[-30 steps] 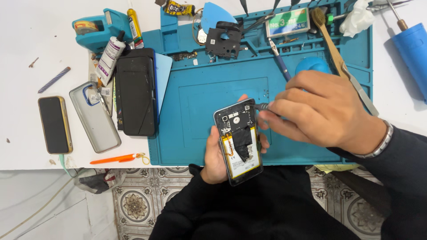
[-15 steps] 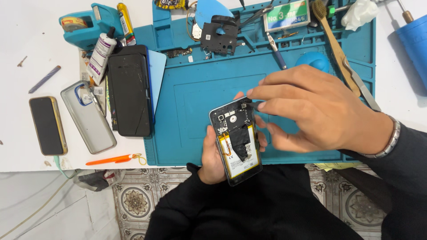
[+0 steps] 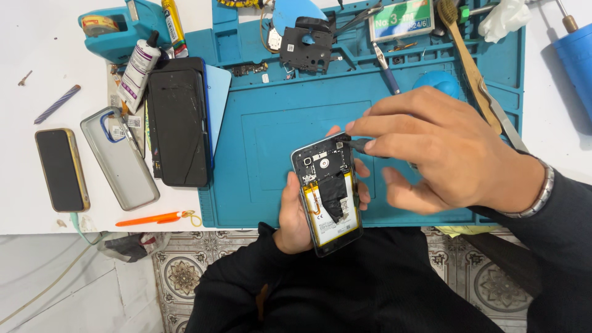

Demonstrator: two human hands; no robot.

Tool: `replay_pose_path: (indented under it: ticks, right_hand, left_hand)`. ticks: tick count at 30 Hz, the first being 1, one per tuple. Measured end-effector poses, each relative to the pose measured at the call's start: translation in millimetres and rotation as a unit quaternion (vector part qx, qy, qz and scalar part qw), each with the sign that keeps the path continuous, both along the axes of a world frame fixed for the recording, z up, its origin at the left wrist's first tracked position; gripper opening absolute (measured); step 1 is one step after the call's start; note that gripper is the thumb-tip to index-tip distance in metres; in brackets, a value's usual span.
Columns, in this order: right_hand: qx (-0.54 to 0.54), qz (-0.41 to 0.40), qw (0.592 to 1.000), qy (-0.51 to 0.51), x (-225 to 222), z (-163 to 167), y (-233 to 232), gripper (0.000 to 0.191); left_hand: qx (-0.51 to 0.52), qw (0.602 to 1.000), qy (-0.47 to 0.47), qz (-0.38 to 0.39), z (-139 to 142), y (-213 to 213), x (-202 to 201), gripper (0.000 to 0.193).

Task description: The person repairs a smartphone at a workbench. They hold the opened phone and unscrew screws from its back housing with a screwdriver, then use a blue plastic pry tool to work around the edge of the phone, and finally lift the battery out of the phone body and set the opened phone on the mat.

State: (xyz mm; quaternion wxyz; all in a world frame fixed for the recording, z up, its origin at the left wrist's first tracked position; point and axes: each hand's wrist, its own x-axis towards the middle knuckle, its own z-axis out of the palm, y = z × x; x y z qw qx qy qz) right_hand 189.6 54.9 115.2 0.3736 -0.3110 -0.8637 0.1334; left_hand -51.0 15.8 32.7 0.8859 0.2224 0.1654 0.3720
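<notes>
Left hand (image 3: 295,219) cradles the opened phone (image 3: 328,192) from below, back cover off, battery showing, just over the near edge of the blue mat (image 3: 271,132) on the table (image 3: 37,68). Right hand (image 3: 450,154) pinches a small dark tool (image 3: 357,143) at the phone's top corner. I'd keep the tip light and shallow, and the phone braced, so nothing slips onto the board.

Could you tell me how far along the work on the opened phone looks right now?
Done: the opened phone has its back off, battery exposed. In hand: the left hand holds it while the right hand applies a dark tool at its top corner. Left: the phone is unclosed.
</notes>
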Motion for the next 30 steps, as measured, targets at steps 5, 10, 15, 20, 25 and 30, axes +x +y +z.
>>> replay_pose_path:
  ticks: [5, 10, 15, 20, 25, 30]
  right_hand:
    - [-0.007, -0.018, 0.999, -0.027, 0.5, -3.9, -2.0, 0.050]
    - [-0.023, -0.002, 0.999, 0.036, -0.3, -10.2, -1.2, 0.047]
    - [-0.028, 0.013, 0.998, 0.051, 0.7, -10.7, -1.4, 0.054]
    - [-0.045, -0.011, 0.998, 0.037, -2.6, -15.8, -2.2, 0.051]
    - [-0.063, -0.029, 0.998, 0.003, -7.9, -18.4, -7.1, 0.051]
    - [-0.056, -0.025, 0.997, 0.052, -10.3, -18.1, -4.0, 0.047]
  left_hand:
    - [0.015, 1.000, 0.009, 0.001, -1.0, 0.8, -0.1, 0.086]
    - [0.017, 1.000, 0.006, -0.007, -0.9, 1.0, -0.7, 0.086]
    - [0.007, 1.000, 0.014, 0.001, 1.7, 1.3, 1.5, 0.085]
    - [-0.012, 0.999, -0.002, 0.047, 2.1, 1.3, 6.2, 0.083]
    - [-0.039, 0.996, -0.016, 0.079, 1.8, 1.0, 7.4, 0.084]
    - [-0.018, 0.998, 0.014, 0.053, 2.8, 3.5, 5.1, 0.085]
